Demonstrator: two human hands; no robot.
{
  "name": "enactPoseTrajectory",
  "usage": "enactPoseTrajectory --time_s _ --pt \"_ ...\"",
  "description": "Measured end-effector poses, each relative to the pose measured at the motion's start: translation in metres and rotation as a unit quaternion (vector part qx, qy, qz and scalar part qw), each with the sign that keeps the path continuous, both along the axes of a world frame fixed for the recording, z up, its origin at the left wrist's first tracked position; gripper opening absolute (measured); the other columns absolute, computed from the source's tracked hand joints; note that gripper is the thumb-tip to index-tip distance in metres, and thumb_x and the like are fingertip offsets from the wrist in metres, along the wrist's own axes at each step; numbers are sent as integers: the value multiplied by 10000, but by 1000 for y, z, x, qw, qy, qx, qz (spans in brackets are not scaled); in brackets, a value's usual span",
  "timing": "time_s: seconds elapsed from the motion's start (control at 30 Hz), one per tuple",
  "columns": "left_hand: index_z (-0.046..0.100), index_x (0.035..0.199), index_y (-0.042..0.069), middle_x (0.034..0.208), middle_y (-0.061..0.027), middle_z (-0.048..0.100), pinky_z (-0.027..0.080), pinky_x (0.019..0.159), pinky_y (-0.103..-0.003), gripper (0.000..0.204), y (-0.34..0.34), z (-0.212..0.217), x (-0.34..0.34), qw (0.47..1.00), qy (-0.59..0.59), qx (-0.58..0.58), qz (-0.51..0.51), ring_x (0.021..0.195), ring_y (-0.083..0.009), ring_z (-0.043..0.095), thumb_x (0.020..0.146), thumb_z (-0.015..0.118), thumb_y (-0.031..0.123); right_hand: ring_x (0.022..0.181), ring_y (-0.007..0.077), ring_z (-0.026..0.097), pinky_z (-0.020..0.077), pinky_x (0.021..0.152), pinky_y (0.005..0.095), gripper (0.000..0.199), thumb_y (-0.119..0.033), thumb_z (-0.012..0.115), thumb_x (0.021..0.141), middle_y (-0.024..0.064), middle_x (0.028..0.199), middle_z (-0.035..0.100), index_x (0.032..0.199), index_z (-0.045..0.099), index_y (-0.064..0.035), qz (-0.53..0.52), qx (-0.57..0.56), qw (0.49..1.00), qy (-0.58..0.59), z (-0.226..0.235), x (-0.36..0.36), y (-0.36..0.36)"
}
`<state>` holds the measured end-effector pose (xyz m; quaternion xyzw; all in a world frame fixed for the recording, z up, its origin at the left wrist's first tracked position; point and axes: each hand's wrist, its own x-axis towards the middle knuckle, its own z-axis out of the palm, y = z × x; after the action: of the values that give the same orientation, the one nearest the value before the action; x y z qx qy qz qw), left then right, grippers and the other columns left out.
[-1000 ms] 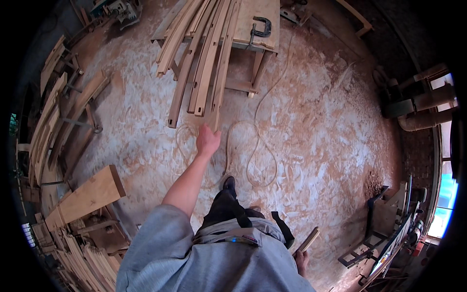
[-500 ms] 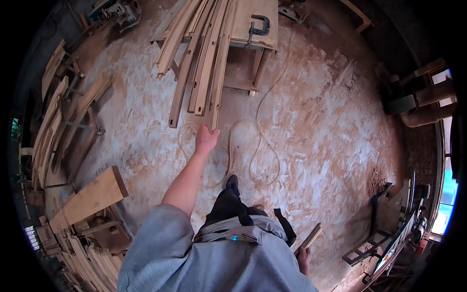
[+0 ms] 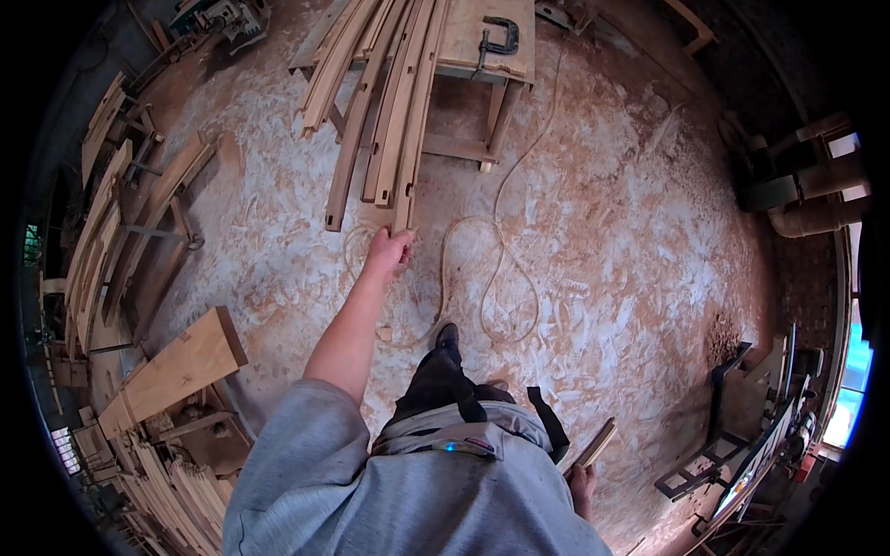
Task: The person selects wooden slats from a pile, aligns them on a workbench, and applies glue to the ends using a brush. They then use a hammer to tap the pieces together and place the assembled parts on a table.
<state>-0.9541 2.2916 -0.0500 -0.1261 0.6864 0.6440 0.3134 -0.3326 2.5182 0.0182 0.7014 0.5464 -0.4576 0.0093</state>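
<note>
My left arm stretches forward to the near end of a long wooden strip [image 3: 408, 190]. The fingers of my left hand [image 3: 389, 250] are curled at that end. It is the rightmost of several long strips [image 3: 357, 139] overhanging the work table [image 3: 464, 69] at the front; some have mortise slots near their ends. Low on the right, beside my hip, my right hand [image 3: 582, 484] is closed round a short wooden piece [image 3: 595, 443], which tilts up and to the right. My shirt partly covers that wrist.
A black C-clamp [image 3: 501, 37] sits on the table. A pale cord [image 3: 496, 199] loops across the dusty floor. Leaning boards [image 3: 97, 232], a thick plank [image 3: 185, 366] and stacked strips [image 3: 171, 486] line the left. A metal frame [image 3: 691, 477] stands at lower right. A small pale block [image 3: 385, 334] shows near my forearm.
My left hand's fingers have curled in at the strip's end, which has shifted slightly left toward its neighbours. A small pale block now shows beside my left forearm. My right hand keeps its hold.
</note>
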Motion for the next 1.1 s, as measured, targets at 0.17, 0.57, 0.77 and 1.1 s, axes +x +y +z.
enactPoseTrajectory --time_s 0.17,0.57,0.77,1.1 --pt "535 990 85 836 -31 602 467 496 -251 179 -7 -6 3 994 -62 90 12 668 -144 626 881 612 204 532 112 463 368 450 287 85 -120 569 837 5 634 488 804 516 -62 -30 -17 999 28 -11 17 3" --pt "500 1070 86 819 -41 601 451 461 -238 278 8 -12 30 989 -65 91 96 609 -130 605 913 587 299 509 123 466 362 433 282 101 -101 570 830 16 614 483 776 491 -72 -11 -3 1000 -14 15 1 0" --pt "464 1285 52 1086 -162 540 464 811 -376 520 11 -20 44 884 337 -321 43 941 -261 559 830 629 240 489 129 460 362 419 292 121 -91 577 816 20 594 474 754 475 -79 -35 -1 999 10 6 1 5" --pt "535 1236 116 1179 -184 469 383 939 -448 494 36 51 11 772 460 -429 -91 1106 -355 440 764 651 200 484 121 470 367 409 291 52 -58 555 803 17 596 489 803 504 -69 -27 12 1000 7 -2 4 9"
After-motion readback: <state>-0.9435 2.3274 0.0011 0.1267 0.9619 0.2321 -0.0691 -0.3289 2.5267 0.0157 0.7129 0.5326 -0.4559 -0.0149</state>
